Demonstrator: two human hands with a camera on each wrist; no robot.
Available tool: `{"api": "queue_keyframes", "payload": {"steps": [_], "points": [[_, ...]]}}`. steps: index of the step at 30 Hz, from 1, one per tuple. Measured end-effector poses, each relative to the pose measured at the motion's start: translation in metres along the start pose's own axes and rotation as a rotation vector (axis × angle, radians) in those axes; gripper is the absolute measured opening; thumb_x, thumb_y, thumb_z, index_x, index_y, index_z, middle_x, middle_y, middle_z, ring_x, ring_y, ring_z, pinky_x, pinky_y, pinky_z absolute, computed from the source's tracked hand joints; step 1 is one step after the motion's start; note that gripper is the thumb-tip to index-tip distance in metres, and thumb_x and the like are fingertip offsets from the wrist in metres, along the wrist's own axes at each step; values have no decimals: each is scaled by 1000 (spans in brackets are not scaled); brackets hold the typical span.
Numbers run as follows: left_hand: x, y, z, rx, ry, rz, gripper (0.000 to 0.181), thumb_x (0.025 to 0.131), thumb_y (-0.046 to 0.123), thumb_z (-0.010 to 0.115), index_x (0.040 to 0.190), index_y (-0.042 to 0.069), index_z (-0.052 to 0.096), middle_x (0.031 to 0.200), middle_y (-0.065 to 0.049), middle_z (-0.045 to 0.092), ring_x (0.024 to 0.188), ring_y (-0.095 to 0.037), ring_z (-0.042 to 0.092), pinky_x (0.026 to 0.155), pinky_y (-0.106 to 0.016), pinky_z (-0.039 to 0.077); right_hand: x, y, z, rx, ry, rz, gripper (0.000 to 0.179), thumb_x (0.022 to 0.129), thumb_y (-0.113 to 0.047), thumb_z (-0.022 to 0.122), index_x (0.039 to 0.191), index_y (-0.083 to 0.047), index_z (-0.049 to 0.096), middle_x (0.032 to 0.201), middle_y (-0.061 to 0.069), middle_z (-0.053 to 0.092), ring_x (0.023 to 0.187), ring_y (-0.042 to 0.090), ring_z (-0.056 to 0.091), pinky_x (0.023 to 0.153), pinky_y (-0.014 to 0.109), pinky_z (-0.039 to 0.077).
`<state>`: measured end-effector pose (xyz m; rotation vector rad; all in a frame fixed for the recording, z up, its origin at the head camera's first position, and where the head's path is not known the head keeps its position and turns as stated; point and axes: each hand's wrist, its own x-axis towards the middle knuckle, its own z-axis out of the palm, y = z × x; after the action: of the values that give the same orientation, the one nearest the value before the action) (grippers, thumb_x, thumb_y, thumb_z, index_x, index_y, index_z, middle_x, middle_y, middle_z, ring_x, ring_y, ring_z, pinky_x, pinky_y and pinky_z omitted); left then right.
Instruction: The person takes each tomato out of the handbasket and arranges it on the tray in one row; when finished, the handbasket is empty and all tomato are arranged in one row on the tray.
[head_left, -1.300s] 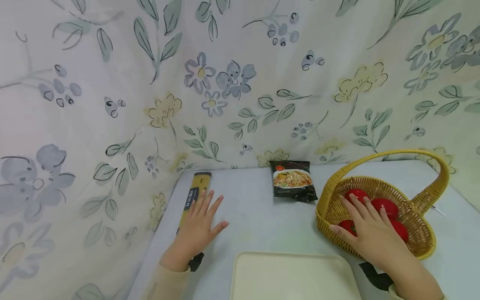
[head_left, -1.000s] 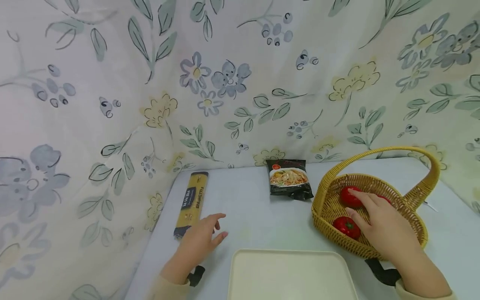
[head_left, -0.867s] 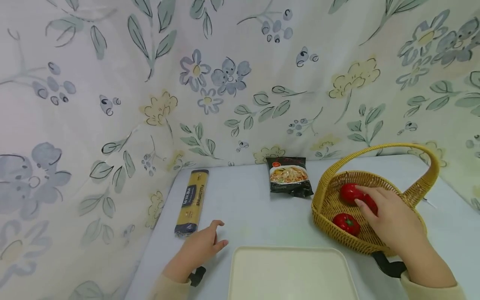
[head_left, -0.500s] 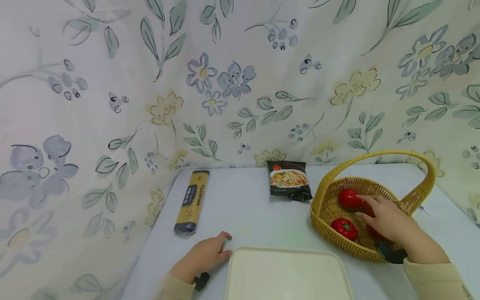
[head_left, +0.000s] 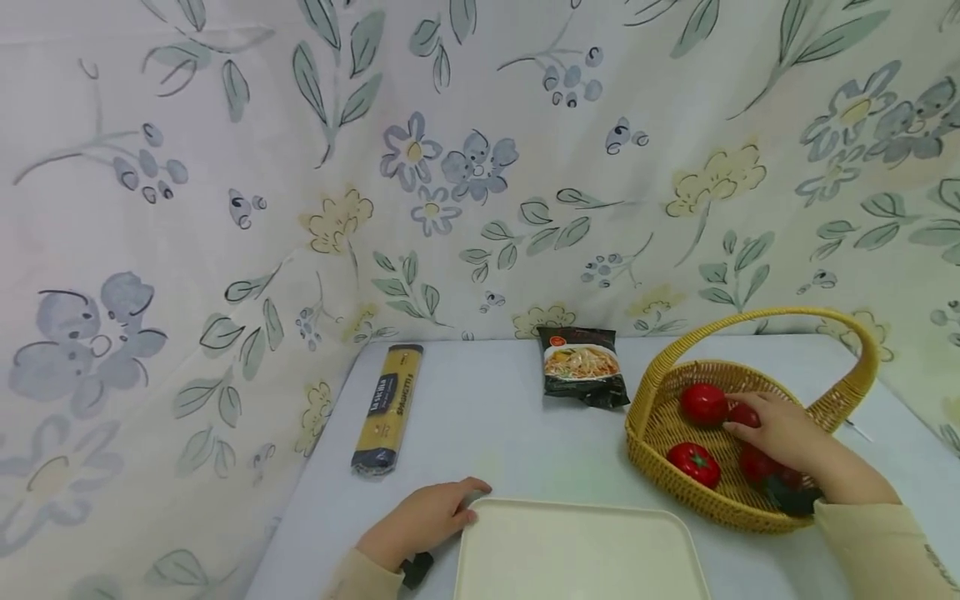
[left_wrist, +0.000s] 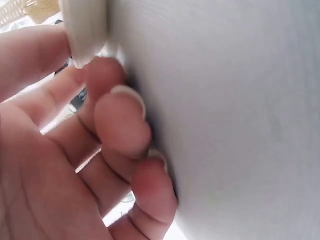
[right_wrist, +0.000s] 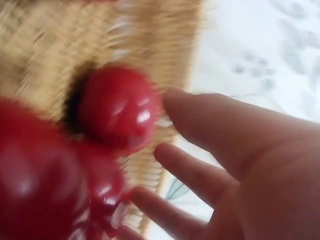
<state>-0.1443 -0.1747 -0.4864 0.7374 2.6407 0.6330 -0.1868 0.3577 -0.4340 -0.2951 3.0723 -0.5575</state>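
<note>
My left hand (head_left: pixel 423 517) is at the far left corner of a cream tray (head_left: pixel 577 550), thumb at its side and fingers curled by the rim. In the left wrist view, the tray rim (left_wrist: pixel 85 30) sits between thumb and fingertips (left_wrist: pixel 120 120), which lie against the tabletop. My right hand (head_left: pixel 780 429) reaches into a yellow wicker basket (head_left: pixel 637 425) holding several shiny red tomatoes (head_left: pixel 693 464), one with a green stem top. The right wrist view shows the thumb beside one tomato (right_wrist: pixel 120 107) and loosely extended fingers (right_wrist: pixel 165 210) near another tomato (right_wrist: pixel 105 190).
A spaghetti pack (head_left: pixel 387 408) lies at the left of the white table (head_left: pixel 480 433). Toward the back lies a black noodle packet (head_left: pixel 583 367). The basket's tall handle (head_left: pixel 765 312) arches over it. A floral curtain (head_left: pixel 480 250) hangs behind.
My left hand has come down from beside the spaghetti pack to the tray's corner. The right hand has gone from spread over the basket to lower among the tomatoes.
</note>
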Motion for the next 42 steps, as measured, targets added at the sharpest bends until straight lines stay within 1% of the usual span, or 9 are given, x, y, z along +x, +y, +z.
{"api": "queue_keyframes", "payload": {"steps": [5, 10, 15, 20, 24, 31, 34, 37, 42], "points": [[0, 2, 1, -29, -20, 18, 39, 103, 26, 67, 142, 22, 63, 94, 14, 63, 79, -3, 54, 76, -32, 51, 1, 12, 0, 27, -40, 11, 58, 94, -18, 77, 134, 17, 53, 127, 47, 51, 115, 67, 49, 87, 78, 43], [0, 1, 1, -34, -18, 35, 37, 103, 26, 67, 140, 23, 64, 114, 12, 70, 96, -2, 62, 86, -35, 54, 4, 13, 1, -5, -43, 20, 63, 86, -12, 83, 135, 14, 53, 126, 49, 47, 110, 69, 51, 81, 78, 46], [-2, -1, 2, -43, -15, 23, 36, 103, 25, 67, 139, 25, 66, 124, 9, 71, 110, -7, 65, 93, -38, 54, 8, 15, 8, -36, -56, 35, 68, 82, -20, 87, 133, 13, 56, 123, 48, 51, 106, 67, 51, 80, 77, 47], [-1, 0, 1, -66, -2, 11, 35, 104, 24, 66, 139, 26, 67, 122, 8, 72, 106, -7, 65, 90, -39, 54, 11, 16, 12, -1, -74, 68, 74, 83, -31, 88, 130, 16, 56, 117, 47, 49, 102, 62, 55, 80, 75, 49], [1, 2, -1, -89, 11, 5, 33, 105, 23, 65, 138, 25, 67, 116, 6, 73, 98, -6, 64, 86, -38, 54, 5, 9, 4, 43, -55, 114, 76, 84, -35, 88, 130, 14, 54, 116, 48, 42, 98, 61, 55, 76, 72, 52], [2, 3, 3, -94, -6, 1, 37, 105, 21, 65, 141, 27, 62, 89, 11, 65, 77, -6, 57, 76, -34, 50, -32, -42, -23, 83, 153, 192, 84, 80, -16, 90, 139, 14, 38, 123, 48, 33, 99, 67, 50, 65, 65, 55], [3, 3, 4, -101, -1, -6, 30, 106, 21, 64, 135, 24, 60, 81, 11, 58, 67, -6, 50, 67, -31, 47, -48, -75, -31, 133, 246, 162, 90, 77, -7, 91, 141, 15, 31, 125, 43, 36, 102, 64, 48, 63, 63, 56], [3, 4, 3, -108, 15, -28, 21, 106, 20, 63, 127, 20, 57, 80, 8, 54, 61, -7, 46, 59, -30, 43, -58, -108, -33, 200, 332, 41, 90, 74, 0, 91, 143, 10, 34, 129, 36, 39, 107, 59, 47, 63, 58, 58], [6, 6, -2, -119, 34, -39, 17, 108, 20, 60, 124, 17, 57, 75, 7, 53, 57, -8, 45, 56, -29, 40, -64, -149, -28, 266, 439, -189, 79, 66, 6, 95, 132, -1, 52, 133, 25, 41, 113, 52, 48, 64, 58, 58]]}}
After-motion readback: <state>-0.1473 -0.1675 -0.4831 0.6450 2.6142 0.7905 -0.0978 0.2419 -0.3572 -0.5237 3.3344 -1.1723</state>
